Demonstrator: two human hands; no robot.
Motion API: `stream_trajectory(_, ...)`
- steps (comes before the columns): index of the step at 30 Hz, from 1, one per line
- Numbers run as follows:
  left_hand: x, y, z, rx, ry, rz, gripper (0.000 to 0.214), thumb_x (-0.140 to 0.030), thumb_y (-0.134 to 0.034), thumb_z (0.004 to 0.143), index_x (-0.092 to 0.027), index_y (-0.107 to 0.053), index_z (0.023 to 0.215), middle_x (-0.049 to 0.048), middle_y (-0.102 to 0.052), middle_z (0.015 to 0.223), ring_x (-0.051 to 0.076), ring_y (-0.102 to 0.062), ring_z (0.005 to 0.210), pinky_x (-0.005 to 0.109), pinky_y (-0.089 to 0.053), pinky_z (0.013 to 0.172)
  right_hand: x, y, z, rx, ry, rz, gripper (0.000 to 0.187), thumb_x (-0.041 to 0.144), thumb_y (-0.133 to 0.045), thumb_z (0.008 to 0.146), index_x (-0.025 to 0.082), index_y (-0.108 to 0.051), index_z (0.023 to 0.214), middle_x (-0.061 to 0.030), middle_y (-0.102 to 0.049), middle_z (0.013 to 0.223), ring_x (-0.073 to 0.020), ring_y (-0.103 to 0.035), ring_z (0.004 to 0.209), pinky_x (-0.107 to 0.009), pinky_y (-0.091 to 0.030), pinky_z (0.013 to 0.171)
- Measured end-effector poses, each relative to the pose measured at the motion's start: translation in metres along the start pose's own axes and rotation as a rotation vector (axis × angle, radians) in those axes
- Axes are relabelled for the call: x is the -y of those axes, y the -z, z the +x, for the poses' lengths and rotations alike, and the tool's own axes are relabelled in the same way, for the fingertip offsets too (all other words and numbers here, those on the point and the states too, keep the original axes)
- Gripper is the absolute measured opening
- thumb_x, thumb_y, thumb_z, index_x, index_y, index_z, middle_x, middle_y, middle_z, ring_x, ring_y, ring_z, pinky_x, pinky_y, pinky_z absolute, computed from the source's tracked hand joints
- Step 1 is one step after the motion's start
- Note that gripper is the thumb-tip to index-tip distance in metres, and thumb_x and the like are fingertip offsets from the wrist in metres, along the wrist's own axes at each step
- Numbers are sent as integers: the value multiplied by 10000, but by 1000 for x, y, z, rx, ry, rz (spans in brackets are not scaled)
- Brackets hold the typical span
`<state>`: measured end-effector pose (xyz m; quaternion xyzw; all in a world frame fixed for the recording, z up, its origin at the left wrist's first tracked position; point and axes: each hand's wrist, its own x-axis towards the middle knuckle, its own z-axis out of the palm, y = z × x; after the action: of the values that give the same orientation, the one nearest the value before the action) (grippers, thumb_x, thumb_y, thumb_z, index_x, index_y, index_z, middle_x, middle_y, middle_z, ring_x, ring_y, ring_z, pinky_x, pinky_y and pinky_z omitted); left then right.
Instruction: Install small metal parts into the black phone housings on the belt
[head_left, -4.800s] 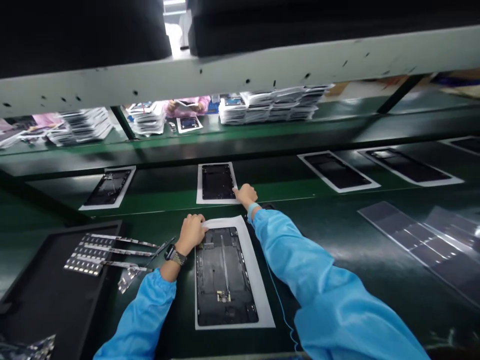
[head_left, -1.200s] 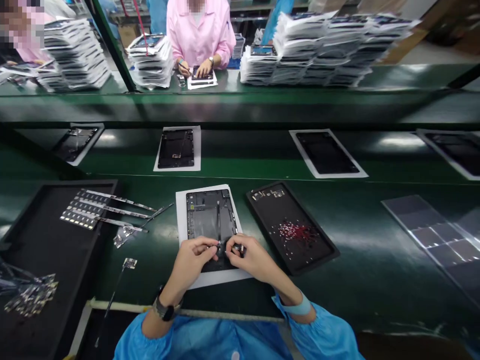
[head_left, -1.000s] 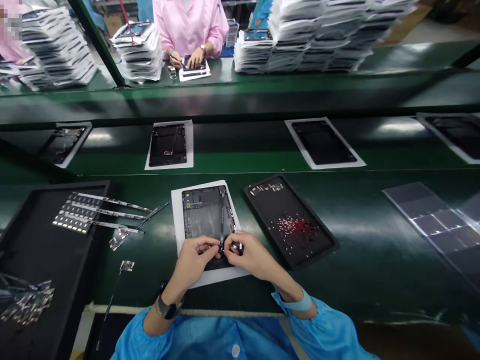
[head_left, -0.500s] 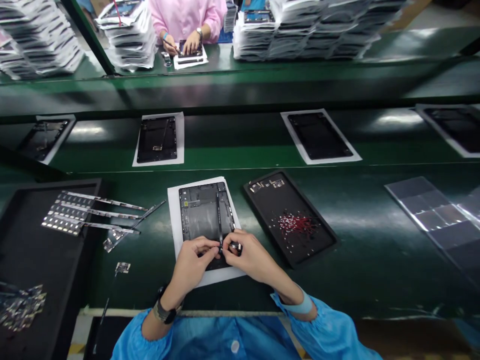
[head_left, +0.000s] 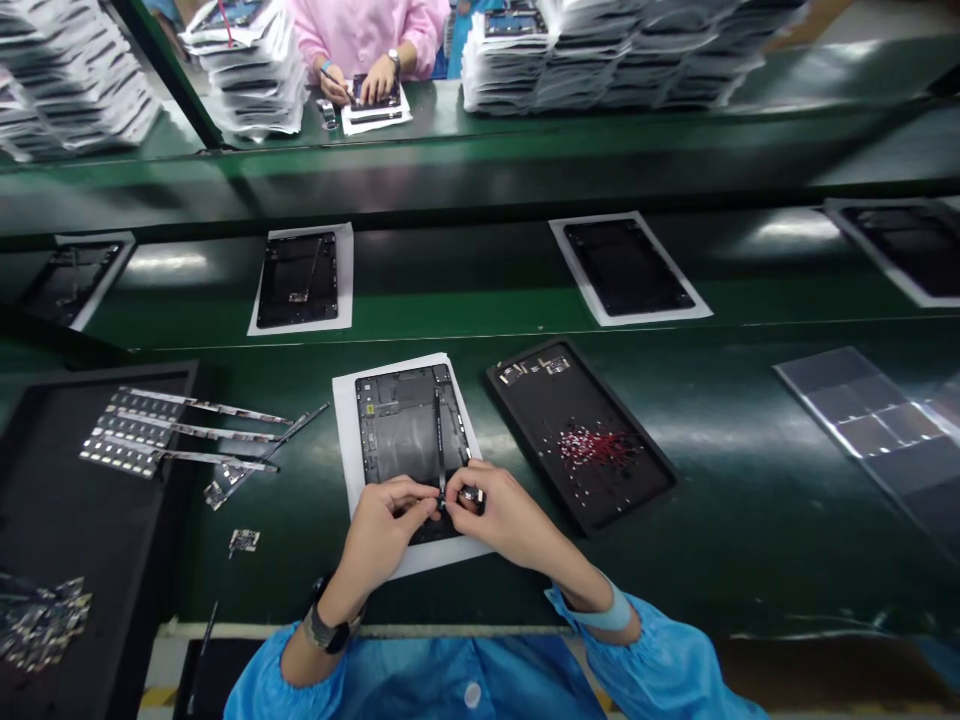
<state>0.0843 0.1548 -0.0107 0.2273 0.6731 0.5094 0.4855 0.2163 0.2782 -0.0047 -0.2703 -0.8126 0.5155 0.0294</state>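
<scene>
A black tablet housing (head_left: 397, 440) lies on a white sheet (head_left: 346, 420) in front of me. Along its right part runs a thin black flex cable (head_left: 439, 430), its lower end between my fingertips. My left hand (head_left: 382, 530) pinches thumb and forefinger together at that end, from the left. From the right, my right hand (head_left: 499, 510) closes in a pinch at the same spot. A small circuit board (head_left: 471, 494) shows among the right hand's fingers. The fingertips hide the exact joint between cable and board.
Right of the housing is a black tray (head_left: 630, 490) with red-wired small parts. Cut strips of boards (head_left: 135, 430) and a loose board (head_left: 244, 541) lie left, near a larger black tray (head_left: 90, 600). Beyond, sheeted housings (head_left: 630, 265) line the belt; a co-worker's hands (head_left: 367, 85) work opposite.
The housings on the belt have shifted slightly left. Both my hands stay pinched at the cable end, almost unmoved. The view has tilted a little.
</scene>
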Motion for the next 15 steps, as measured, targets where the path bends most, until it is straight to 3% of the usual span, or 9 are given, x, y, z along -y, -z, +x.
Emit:
stream_trajectory(8,-1,-5,-5,-72,-64,112,171,-263,-646,775,-173,-791,792,45,-695,740,172,-694,678,241,-543,650,3,-4,-1,-24,-11,-40,162,52,-620,751,194,-624,675,36,-514,594,-165,-534,696,-253,-385,650)
stream_trajectory(15,-1,-1,-3,-27,18,3,153,-275,-696,733,-158,-781,780,44,-685,730,182,-700,662,252,-552,629,1,0,-1,15,16,-17,157,61,-613,770,197,-624,693,20,-543,637,-172,-547,723,-255,-395,650)
